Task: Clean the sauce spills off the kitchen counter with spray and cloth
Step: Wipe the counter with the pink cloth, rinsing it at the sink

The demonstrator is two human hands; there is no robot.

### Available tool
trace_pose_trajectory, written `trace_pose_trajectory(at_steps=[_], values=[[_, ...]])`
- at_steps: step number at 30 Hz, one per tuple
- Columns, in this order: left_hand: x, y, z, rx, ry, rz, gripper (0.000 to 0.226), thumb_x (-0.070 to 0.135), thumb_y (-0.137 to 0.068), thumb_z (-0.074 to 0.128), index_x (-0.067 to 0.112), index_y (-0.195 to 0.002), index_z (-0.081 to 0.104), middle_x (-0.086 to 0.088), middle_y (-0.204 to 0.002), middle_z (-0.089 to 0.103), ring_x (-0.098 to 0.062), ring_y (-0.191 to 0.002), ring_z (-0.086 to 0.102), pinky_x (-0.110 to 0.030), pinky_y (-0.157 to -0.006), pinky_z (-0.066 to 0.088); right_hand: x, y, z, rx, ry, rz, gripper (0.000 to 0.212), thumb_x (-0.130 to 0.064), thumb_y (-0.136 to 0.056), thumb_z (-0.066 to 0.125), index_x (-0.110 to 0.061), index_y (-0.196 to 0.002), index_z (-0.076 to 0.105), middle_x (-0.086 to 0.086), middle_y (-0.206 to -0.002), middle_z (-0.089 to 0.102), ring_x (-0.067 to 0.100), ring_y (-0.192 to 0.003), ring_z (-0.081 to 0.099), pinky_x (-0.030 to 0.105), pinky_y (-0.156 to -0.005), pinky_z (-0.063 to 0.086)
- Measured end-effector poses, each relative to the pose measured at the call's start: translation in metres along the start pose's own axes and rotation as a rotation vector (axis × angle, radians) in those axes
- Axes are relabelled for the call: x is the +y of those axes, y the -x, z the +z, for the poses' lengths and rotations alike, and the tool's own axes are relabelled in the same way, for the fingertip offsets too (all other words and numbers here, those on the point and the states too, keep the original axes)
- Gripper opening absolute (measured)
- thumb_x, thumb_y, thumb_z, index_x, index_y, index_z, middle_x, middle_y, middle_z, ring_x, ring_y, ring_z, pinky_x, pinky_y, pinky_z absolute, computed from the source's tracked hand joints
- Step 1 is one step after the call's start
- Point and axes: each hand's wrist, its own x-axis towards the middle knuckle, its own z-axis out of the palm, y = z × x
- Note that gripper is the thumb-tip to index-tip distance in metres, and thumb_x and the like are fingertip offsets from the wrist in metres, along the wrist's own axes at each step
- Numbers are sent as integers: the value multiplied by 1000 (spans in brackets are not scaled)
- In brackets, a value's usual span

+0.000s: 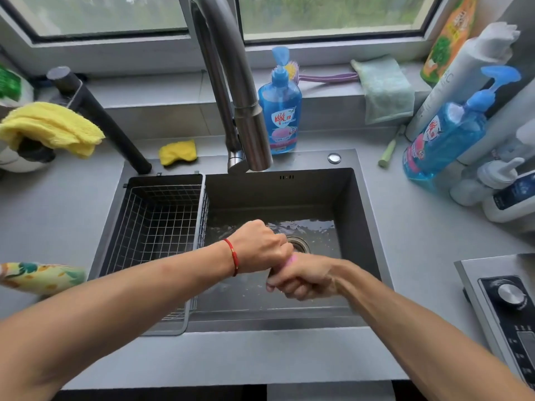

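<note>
Both hands are over the sink [356, 198]: the left hand [262, 246] and right hand [301, 277] have fingers curled tight round a pink cloth [292, 259], seemingly wringing it, only a sliver showing. The grey surface [419, 227] in view shows no sauce, so the wiping looks largely done. The blue soap bottle [279, 111] bears red Chinese characters I cannot make out

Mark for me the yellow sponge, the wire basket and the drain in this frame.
yellow sponge [177, 152], head view, middle of its top face.
wire basket [157, 215], head view, on the grid of its floor.
drain [299, 245], head view, on its metal ring, right of the left hand.
</note>
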Motion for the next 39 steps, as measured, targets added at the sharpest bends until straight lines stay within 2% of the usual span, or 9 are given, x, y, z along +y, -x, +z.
trace_pose_trajectory(at_steps=[4, 7, 12, 16, 21, 27, 31, 35, 39], values=[[14, -15, -17, -460, 14, -236, 16, 21, -90, 58, 13, -91, 72, -8, -91, 75, -33, -83, 72, -30, -60, 41, -3, -14, 11, 484, 569, -57, 13, -12, -82, 68, -11, -69, 64, 3, -59, 56, 17, -50, 50, 25, -45, 37], [20, -17, -8, -521, 120, -369, 19, 23, -85, 62, 14, -98, 72, -12, -102, 74, -36, -94, 71, -38, -73, 53, 12, -22, 16, 749, 901, -142, 18, -24, -88, 61, -10, -84, 71, 14, -80, 73, 33, -71, 68, 32, -56, 53], [39, -9, 13, -540, 496, -653, 9, 23, -84, 67, 17, -90, 67, -13, -99, 73, -34, -91, 70, -37, -73, 55, 25, -25, 7, 794, 1369, -157, 30, -30, -97, 55, -9, -118, 61, 15, -107, 75, 39, -95, 71, 40, -72, 52], [46, -8, 28, -498, 729, -801, 9, 19, -78, 65, 11, -75, 62, -15, -88, 73, -33, -80, 69, -34, -65, 56, 30, -27, 2, 800, 1554, -246, 21, -24, -98, 53, -7, -110, 57, 14, -94, 76, 41, -81, 73, 38, -59, 42], [49, -3, 26, -460, 996, -890, 12, 11, -75, 67, 9, -65, 60, -7, -68, 62, -23, -60, 57, -24, -48, 41, 27, -22, 3, 778, 1654, -281, 16, -24, -99, 58, -10, -105, 56, 8, -83, 74, 33, -66, 71, 33, -54, 40], [37, 12, 23, -467, 1294, -887, 16, 18, -73, 79, 10, -78, 65, -7, -66, 58, -21, -54, 48, -26, -47, 40, 1, -13, 21, 813, 1515, 27, 24, -37, -95, 64, -18, -104, 51, 11, -105, 72, 30, -81, 62, 35, -67, 41], [21, 35, 19, -324, 1561, -819, 39, 36, -81, 83, 10, -106, 67, -11, -87, 64, -20, -70, 61, -28, -59, 55, 5, 2, 23, 750, 980, 41, 51, -37, -83, 85, -23, -112, 45, 4, -114, 63, 20, -91, 65, 29, -68, 52], [13, 48, 13, -31, 1787, -832, 34, 11, -78, 85, 9, -109, 72, -27, -115, 65, -36, -97, 73, -51, -83, 61, 20, 18, 40, 754, 515, -109, 36, -49, -91, 75, -21, -106, 57, 4, -103, 67, 21, -84, 69, 27, -73, 62], [22, 58, 9, 226, 2105, -826, 41, -12, -77, 77, 7, -113, 70, -26, -128, 59, -39, -109, 69, -54, -91, 58, 31, 31, 50, 747, 29, -242, 48, -48, -106, 50, -7, -108, 75, 14, -94, 75, 23, -77, 72, 41, -84, 64]])
